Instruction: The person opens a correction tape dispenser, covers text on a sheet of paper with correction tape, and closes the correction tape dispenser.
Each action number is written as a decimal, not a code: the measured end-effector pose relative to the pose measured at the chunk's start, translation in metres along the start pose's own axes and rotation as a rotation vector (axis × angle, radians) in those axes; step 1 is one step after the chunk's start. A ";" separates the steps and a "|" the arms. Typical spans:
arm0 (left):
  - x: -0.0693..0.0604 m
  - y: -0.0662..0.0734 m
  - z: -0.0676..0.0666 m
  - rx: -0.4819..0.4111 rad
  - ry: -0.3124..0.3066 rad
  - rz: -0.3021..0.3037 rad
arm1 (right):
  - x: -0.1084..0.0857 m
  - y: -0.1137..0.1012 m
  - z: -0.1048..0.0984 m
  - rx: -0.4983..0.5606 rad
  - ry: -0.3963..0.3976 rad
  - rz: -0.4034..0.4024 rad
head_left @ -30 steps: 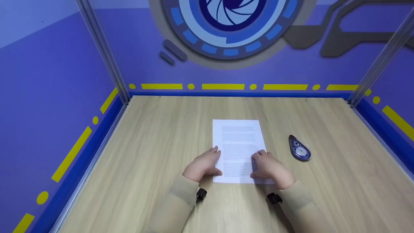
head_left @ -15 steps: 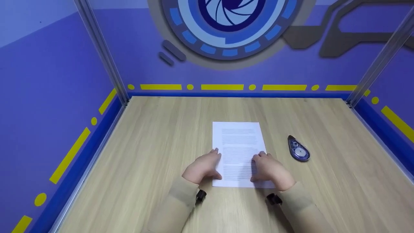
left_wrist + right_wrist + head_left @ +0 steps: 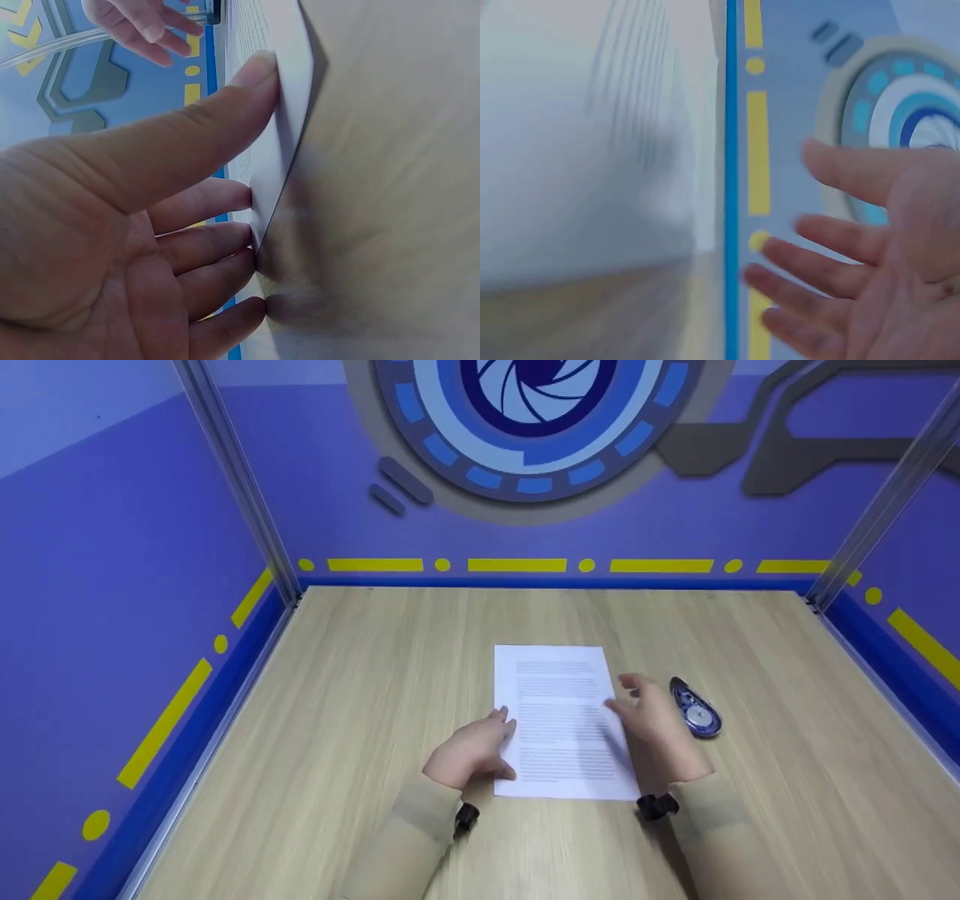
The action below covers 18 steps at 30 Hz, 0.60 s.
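Observation:
A printed sheet of paper (image 3: 559, 720) lies flat on the wooden table (image 3: 375, 660) in the head view. Along its left edge rests my left hand (image 3: 474, 746), thumb and fingertips touching the sheet. The left wrist view shows this left hand (image 3: 150, 202) with the thumb on the paper (image 3: 289, 97) and fingertips at its edge. Raised over the sheet's right edge is my right hand (image 3: 656, 720), fingers spread and holding nothing. In the right wrist view the right hand (image 3: 855, 255) is off the paper (image 3: 570, 187). Just right of it lies a blue, teardrop-shaped correction tape (image 3: 697, 711).
Purple-blue panels with yellow dashes form the back wall (image 3: 337, 510) and both sides. Metal posts (image 3: 244, 480) stand at the table's far corners. Each wrist carries a small black device, such as the one by the right wrist (image 3: 658, 807).
My right hand has lifted off the paper and shifted right and forward towards the correction tape. The left hand stays at the left edge. The sheet appears slightly lower in the head view.

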<state>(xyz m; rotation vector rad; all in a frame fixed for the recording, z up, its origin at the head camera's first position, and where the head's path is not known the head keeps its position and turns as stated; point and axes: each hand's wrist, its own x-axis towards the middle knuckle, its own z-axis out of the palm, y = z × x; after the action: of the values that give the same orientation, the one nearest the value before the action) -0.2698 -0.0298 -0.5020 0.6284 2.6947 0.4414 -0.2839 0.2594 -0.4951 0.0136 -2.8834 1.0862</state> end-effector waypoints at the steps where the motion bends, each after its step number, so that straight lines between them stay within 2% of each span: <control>1: 0.000 0.000 0.000 -0.002 -0.001 -0.001 | 0.002 0.004 -0.004 0.024 0.030 0.034; 5: -0.001 0.002 -0.001 -0.014 -0.003 -0.004 | 0.006 0.024 -0.019 0.059 0.119 0.124; 10: -0.001 0.001 -0.001 -0.005 -0.009 -0.002 | 0.006 0.047 -0.031 0.027 0.193 0.204; 15: -0.001 0.000 -0.001 0.004 -0.010 0.002 | 0.003 0.060 -0.035 -0.012 0.168 0.331; 18: -0.001 -0.001 -0.001 0.002 -0.011 0.001 | 0.002 0.063 -0.036 -0.028 0.133 0.377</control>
<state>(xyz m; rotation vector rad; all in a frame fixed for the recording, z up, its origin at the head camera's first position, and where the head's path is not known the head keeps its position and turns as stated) -0.2695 -0.0310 -0.5008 0.6313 2.6854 0.4340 -0.2854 0.3308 -0.5098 -0.6009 -2.8457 1.0465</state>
